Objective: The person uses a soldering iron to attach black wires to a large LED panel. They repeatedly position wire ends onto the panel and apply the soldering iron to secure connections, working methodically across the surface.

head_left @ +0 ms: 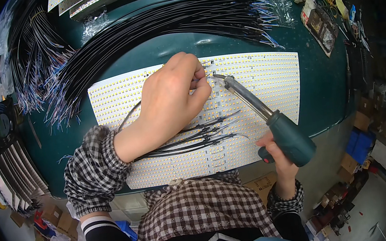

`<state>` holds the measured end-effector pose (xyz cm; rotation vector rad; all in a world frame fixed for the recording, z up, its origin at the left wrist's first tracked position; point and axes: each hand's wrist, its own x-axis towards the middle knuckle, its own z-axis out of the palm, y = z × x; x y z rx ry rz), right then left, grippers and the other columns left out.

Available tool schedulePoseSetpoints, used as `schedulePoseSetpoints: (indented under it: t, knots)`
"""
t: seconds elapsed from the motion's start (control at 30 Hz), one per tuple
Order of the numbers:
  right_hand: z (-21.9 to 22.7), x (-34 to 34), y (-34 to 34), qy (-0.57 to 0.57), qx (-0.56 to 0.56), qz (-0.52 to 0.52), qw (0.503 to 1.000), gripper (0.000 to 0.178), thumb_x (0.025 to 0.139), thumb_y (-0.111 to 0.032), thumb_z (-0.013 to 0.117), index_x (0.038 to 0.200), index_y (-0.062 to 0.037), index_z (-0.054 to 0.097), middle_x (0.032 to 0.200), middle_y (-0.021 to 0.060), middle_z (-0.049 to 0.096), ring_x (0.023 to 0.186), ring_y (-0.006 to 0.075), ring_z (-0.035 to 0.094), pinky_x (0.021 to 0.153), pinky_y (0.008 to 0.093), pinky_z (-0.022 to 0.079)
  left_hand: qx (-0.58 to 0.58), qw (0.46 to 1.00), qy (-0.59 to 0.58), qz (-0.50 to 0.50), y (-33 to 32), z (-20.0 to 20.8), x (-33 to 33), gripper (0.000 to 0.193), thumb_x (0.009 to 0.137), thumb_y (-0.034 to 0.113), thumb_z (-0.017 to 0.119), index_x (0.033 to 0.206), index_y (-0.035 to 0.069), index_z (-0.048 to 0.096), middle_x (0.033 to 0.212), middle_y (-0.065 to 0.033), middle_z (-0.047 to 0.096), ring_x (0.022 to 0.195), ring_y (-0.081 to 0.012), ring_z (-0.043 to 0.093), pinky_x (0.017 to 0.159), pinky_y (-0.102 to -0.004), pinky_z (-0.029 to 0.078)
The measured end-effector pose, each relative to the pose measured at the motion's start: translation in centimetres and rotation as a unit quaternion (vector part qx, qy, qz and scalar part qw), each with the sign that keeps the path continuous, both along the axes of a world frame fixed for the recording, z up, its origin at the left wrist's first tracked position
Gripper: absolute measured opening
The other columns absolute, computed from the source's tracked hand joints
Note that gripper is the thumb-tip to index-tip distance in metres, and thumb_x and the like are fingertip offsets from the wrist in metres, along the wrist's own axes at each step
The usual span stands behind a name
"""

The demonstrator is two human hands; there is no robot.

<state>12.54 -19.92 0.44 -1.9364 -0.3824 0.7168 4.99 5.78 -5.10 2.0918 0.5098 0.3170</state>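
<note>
Head view, left hand (168,99) pinching cable (129,114), right hand (280,158) gripping soldering gun (285,132), cardboard boxes (362,121)

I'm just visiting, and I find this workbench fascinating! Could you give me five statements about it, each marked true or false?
1. The right hand grips a soldering iron. True.
2. The left hand hangs below the table. False: it is over the white panel.
3. A long bundle of black wires lies beyond the panel. True.
4. The panel is plain and unmarked. False: rows of small yellowish dots cover it.
5. A checked apron shows near the picture's lower edge. True.
</note>
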Motion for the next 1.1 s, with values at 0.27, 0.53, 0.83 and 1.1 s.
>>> schedulePoseSetpoints:
  t: [0.27, 0.53, 0.83, 1.1]
  knots:
    - [0.1, -0.2, 0.1, 0.022, 0.020, -0.022, 0.999, 0.023, 0.087, -0.018, 0.066, 0.087, 0.0053, 0.061, 0.078, 0.0150, 0.065, 0.072, 0.0242, 0.065, 0.069, 0.0361, 0.054, -0.005, 1.000, -0.001, 0.002, 0.0, 0.1, 0.0, 0.012, 0.078, 0.004, 0.068, 0.081, 0.003, 0.056, 0.079, -0.0107, 0.060, 0.066, -0.0258, 0.066, 0.057, -0.0366, 0.051]
    - [0.0, 0.2, -0.5, 0.032, 0.026, 0.000, 0.999, 0.027, 0.088, -0.019, 0.067, 0.093, 0.0068, 0.060, 0.079, 0.0151, 0.064, 0.071, 0.0243, 0.064, 0.069, 0.0364, 0.054, 0.004, 1.000, 0.007, 0.001, 0.0, 0.2, 0.1, 0.010, 0.079, 0.003, 0.067, 0.082, 0.002, 0.057, 0.078, -0.0099, 0.060, 0.065, -0.0212, 0.065, 0.057, -0.0316, 0.051]
    - [-0.1, 0.5, -0.6, 0.053, 0.144, -0.047, 0.987, 0.008, 0.086, 0.000, 0.066, 0.091, 0.0054, 0.065, 0.083, 0.0129, 0.067, 0.075, 0.0201, 0.066, 0.069, 0.0319, 0.055, -0.066, 0.994, 0.084, -0.022, 1.1, 5.3, -3.2, 0.018, 0.085, 0.008, 0.068, 0.100, 0.002, 0.060, 0.096, -0.0132, 0.061, 0.078, -0.0275, 0.064, 0.066, -0.0358, 0.052]
    - [-0.7, 0.4, -1.5, 0.072, 0.173, -0.062, 0.980, 0.013, 0.087, -0.002, 0.066, 0.097, 0.0059, 0.064, 0.090, 0.0141, 0.065, 0.081, 0.0235, 0.067, 0.074, 0.0367, 0.058, 0.381, 0.918, 0.103, 0.029, 2.5, 3.9, -6.8, 0.026, 0.080, 0.003, 0.065, 0.105, 0.006, 0.064, 0.114, -0.0133, 0.061, 0.102, -0.0316, 0.060, 0.081, -0.0427, 0.048]
